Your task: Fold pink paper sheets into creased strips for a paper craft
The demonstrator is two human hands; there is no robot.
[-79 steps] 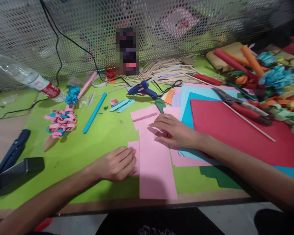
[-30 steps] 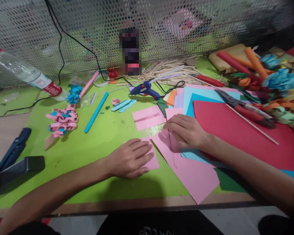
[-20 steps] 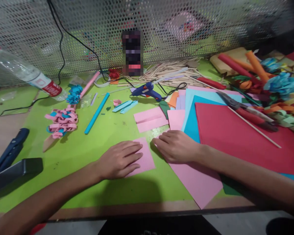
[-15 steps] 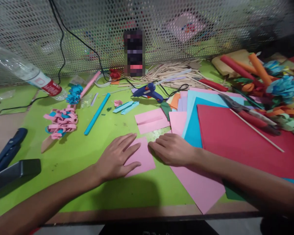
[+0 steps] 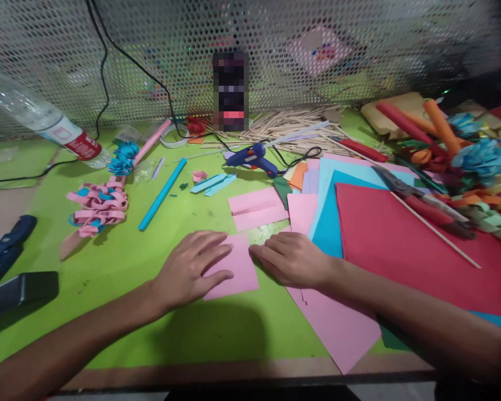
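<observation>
In the head view, beneath the spread fingers of the left hand point(image 5: 187, 273) and just beside the fingertips of the curled right hand point(image 5: 292, 259), a small pink sheet point(image 5: 241, 270) lies flat on the green tabletop point(image 5: 125, 312); whether the right fingers pinch anything cannot be told. The sheet is probably light, flexible and easily creased, best taken by its near or right edge, clear of the left fingers. It appears plain, pale pink and roughly square, its left part covered by those fingers.
</observation>
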